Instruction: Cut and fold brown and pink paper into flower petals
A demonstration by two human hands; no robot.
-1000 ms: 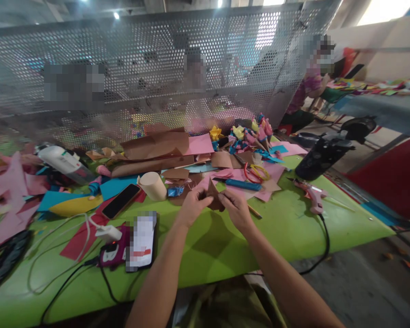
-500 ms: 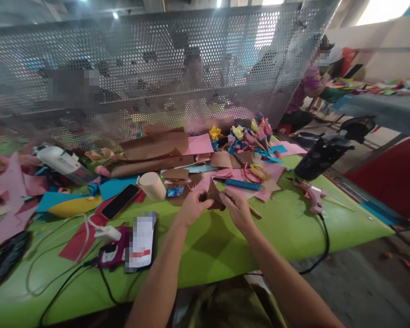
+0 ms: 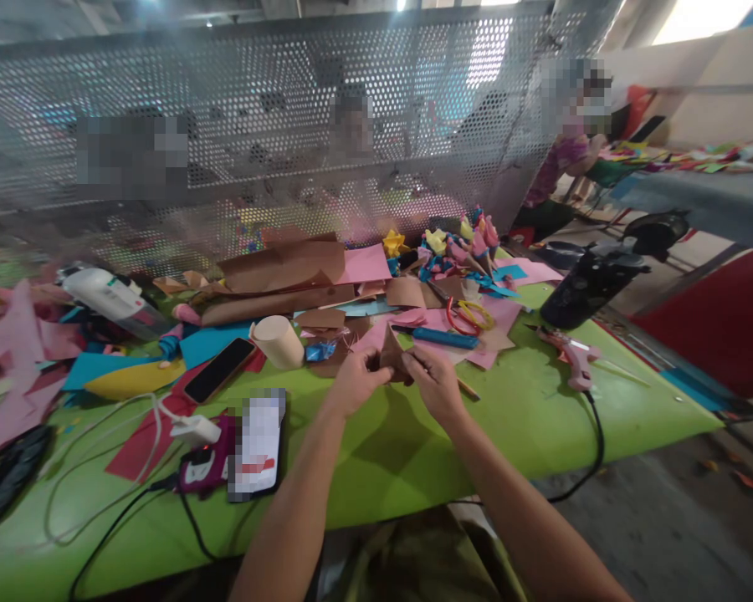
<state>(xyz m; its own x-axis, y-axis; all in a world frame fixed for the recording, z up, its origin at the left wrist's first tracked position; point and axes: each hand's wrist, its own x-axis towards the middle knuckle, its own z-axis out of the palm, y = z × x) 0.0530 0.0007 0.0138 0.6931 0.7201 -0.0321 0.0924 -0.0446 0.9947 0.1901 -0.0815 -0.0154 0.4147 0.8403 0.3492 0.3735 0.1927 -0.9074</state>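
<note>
Between my hands, over the green table (image 3: 508,435), is a folded piece of brown paper (image 3: 390,351) with a pointed top. My left hand (image 3: 359,380) grips its left side, thumb toward the middle. On the right side, my right hand (image 3: 434,380) pinches it with thumb and fingers. Part of the paper is hidden behind the fingers. Just beyond lie a blue utility knife (image 3: 445,338) and scissors with red and yellow handles (image 3: 473,316). A pencil (image 3: 468,390) lies beside my right hand, and a beige paper roll (image 3: 277,342) stands left of my left hand.
A pink glue gun (image 3: 574,359) with a black cord and a dark bottle (image 3: 593,286) are at right. Phones (image 3: 258,447), a purple power strip (image 3: 207,468) and cables lie left. Paper flowers (image 3: 458,247) and brown sheets (image 3: 282,267) sit before a perforated metal screen (image 3: 276,150). A person (image 3: 568,159) sits beyond.
Both hands keep the brown paper in nearly the same place and grip. The view has shifted very slightly; the seated person at the right has moved their head a little.
</note>
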